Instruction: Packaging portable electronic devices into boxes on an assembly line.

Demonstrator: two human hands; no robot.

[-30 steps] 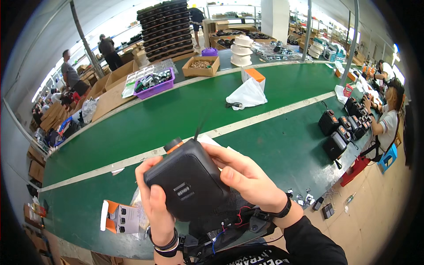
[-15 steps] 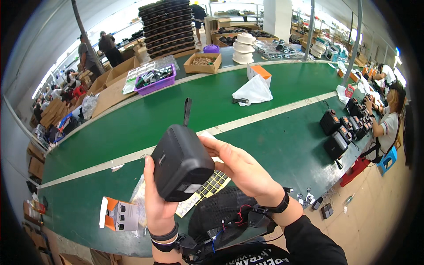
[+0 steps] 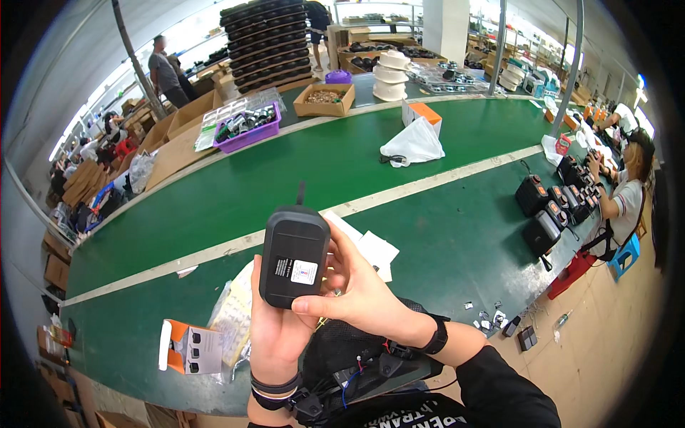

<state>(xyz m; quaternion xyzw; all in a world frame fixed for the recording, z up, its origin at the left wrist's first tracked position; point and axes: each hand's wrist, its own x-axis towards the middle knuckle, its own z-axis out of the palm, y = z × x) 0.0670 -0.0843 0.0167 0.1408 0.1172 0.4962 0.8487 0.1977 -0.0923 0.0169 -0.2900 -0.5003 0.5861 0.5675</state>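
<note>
A black box-shaped device with rounded corners and a strap loop, seemingly a portable speaker (image 3: 285,239), is held up over the near side of the table. The face turned toward me carries a white sticker and a patch of small print. My left hand (image 3: 275,335) is closed round it from the left and below. My right hand (image 3: 349,289) grips its right side, the thumb pressed near the lower edge by the sticker. White papers (image 3: 377,251) lie on the table behind my right hand. A yellow sticker sheet in clear plastic (image 3: 232,310) is left of my left wrist.
An open orange-and-white carton (image 3: 196,348) stands at the near left. Black mesh fabric (image 3: 339,346) with wires lies below my hands. Similar black devices (image 3: 542,228) cluster at the right, beside a seated co-worker (image 3: 624,189). A white bag (image 3: 414,143) sits on the green belt (image 3: 314,153).
The speaker has been turned so its stickered face points at me. My right hand moved from its far side to its right lower edge, uncovering white papers behind.
</note>
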